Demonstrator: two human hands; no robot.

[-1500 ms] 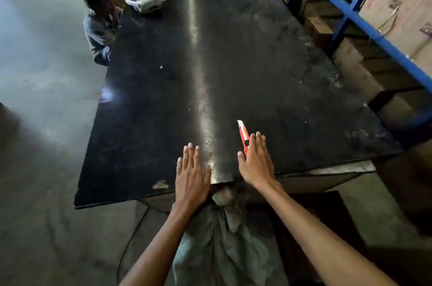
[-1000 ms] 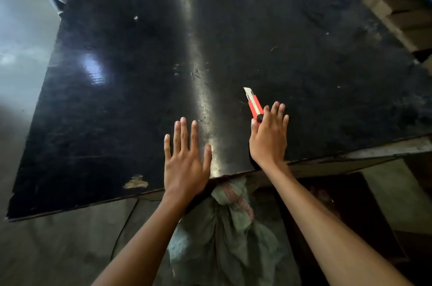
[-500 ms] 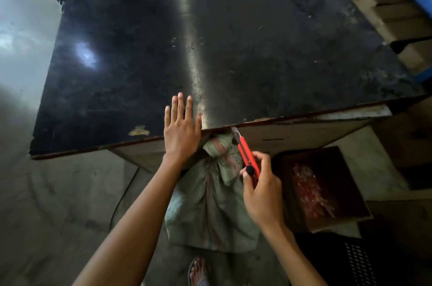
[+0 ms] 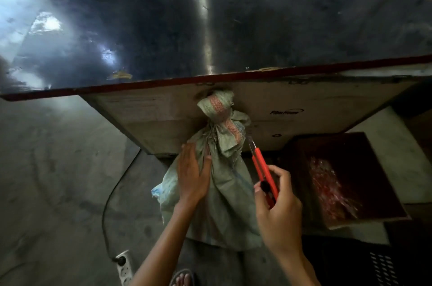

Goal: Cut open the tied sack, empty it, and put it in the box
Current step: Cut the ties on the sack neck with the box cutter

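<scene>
The tied sack [image 4: 224,204] stands on the floor [image 4: 58,180] below the bench [image 4: 257,16] edge, its knotted neck up, with the box [image 4: 374,168] just to its right. The left hand [image 4: 191,175] rests on the sack's upper left side, fingers straight and flat. The right hand [image 4: 278,211] has its fingers curled round a red knife [image 4: 260,166], whose tip points at the neck, close beside it.

Sack [image 4: 224,192]: coarse woven cloth (frayed at neck); tabletop [image 4: 280,16]: glossy, scuffed; knife [image 4: 263,168]: smooth plastic.
</scene>
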